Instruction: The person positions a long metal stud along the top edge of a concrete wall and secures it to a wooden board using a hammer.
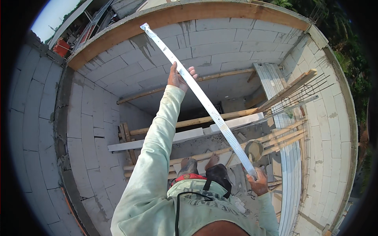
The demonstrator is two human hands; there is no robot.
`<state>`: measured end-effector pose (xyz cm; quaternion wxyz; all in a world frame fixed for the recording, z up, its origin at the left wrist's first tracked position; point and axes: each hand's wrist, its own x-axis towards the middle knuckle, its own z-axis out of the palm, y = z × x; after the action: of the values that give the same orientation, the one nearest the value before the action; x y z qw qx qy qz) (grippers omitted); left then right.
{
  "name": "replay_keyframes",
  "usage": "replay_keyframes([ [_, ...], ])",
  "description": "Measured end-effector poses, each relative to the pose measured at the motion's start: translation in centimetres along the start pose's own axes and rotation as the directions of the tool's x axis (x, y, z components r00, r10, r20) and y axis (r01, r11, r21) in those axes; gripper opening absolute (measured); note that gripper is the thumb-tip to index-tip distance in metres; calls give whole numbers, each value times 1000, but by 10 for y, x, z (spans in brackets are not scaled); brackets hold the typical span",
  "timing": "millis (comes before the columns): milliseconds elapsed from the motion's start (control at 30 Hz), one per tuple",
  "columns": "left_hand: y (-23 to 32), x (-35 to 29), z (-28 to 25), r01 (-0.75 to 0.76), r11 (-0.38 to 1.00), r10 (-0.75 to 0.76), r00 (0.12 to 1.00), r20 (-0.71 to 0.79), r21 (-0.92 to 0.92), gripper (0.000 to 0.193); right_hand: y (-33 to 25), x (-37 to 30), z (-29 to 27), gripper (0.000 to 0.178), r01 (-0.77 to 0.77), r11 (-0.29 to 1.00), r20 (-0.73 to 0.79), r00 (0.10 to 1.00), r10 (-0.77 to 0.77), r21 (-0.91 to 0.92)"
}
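A long, narrow white strip (210,107) slants across the view, from the upper left down to the lower right. Its far end looks crumpled and shiny, like loose clear plastic wrapping. Small dark marks run along its face; its exact kind does not show. With my arm stretched forward, my left hand (181,78) supports the upper part, thumb on one side and fingers round the other. Low on the right, my right hand (258,182) grips the near end between thumb and fingers.
Pale block walls (220,43) surround me, with a wooden board (165,17) along the far top. Below lie a row of white blocks (177,137), bamboo poles (189,122), a round bucket (254,150) and long metal sheets (284,157). Thin steel bars (315,88) jut out at right.
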<state>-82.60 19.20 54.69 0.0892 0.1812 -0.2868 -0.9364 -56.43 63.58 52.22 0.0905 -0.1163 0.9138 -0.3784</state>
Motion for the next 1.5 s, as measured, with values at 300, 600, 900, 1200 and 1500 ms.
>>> replay_keyframes([
  [300,12,-13,-36,-111,993,112,993,-25,27,42,87,-7,31,46,-22,989,151,988,44,-144],
  [600,25,-39,-53,-165,985,162,984,-70,-42,53,149,8,51,48,-203,948,338,899,280,-244],
  [900,8,-76,-34,-232,950,211,970,118,209,58,28,131,50,32,94,984,-2,995,-95,-151],
  [1200,7,-105,-42,-190,815,-70,905,419,548,57,-177,263,-21,38,627,737,-392,631,-670,-251],
  [1500,-7,-134,-35,-105,718,-285,858,428,688,56,-236,311,-51,45,707,516,-263,445,-856,-483],
])
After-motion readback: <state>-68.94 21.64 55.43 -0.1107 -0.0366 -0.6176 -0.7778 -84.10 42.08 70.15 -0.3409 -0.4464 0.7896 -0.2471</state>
